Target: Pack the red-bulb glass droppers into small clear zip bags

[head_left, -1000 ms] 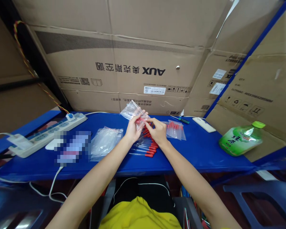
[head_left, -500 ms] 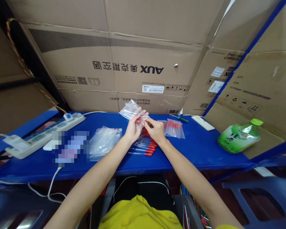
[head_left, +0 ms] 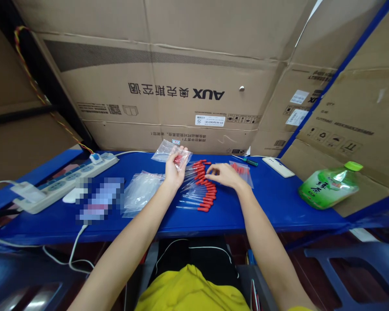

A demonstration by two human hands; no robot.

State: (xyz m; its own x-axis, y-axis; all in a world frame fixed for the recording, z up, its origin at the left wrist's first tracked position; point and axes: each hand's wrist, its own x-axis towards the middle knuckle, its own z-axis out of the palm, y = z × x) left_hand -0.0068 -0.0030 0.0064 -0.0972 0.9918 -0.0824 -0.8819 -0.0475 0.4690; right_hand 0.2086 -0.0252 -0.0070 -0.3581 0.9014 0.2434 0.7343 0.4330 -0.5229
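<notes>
The right hand (head_left: 225, 175) has let go of the bag (head_left: 170, 153) and dropped to the right. It now lies loosely open, holding nothing, with its fingertips on the red bulbs of the droppers (head_left: 201, 192). The left hand (head_left: 173, 170) alone keeps the bag, pinched shut on it and raised just left of the right hand. Something red shows through the film.

The droppers lie in a fanned row on the table (head_left: 272, 203), under and between both hands. The table is a smooth blue top walled by printed cardboard boxes (head_left: 181, 86).

Left of the left hand sit crinkled clear empty bags (head_left: 141, 192), and further left a white power strip (head_left: 65, 181). Just beyond the right hand lies a filled bag (head_left: 243, 169), and well to its right a green plastic bottle (head_left: 327, 188) lies on its side.
</notes>
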